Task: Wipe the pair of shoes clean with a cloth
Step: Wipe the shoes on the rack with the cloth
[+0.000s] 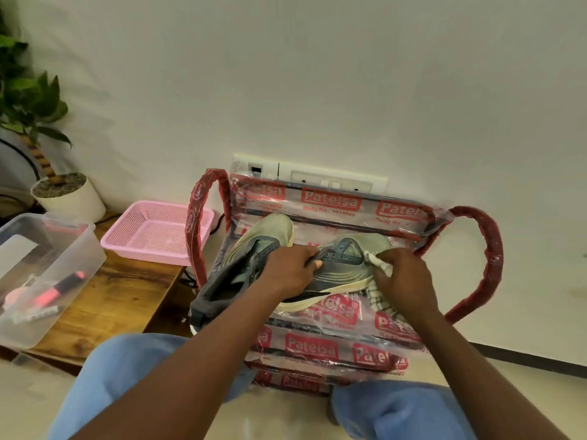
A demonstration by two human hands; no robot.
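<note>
- blue trouser knees at the near edge, both forearms reaching far over them.
- grips the held shoe with the left hand, fingers curled over its upper, thumb on its side; shoe lying on the plastic-wrapped red frame, pale sole edge toward the near side.
- clenches a white checked cloth in the right hand, bunched and pressed against the right end of that shoe; loose end trailing near onto the plastic.
- just left, the other shoe, grey-green, toe pointing far, heel at the near left, partly hidden under the left wrist.
- left of the frame, a wooden table bearing a pink basket at its far end and a clear plastic box nearer, with a red marker inside.
- far left, beside the basket, a potted plant.
- on the wall beyond the frame, a socket panel.
</note>
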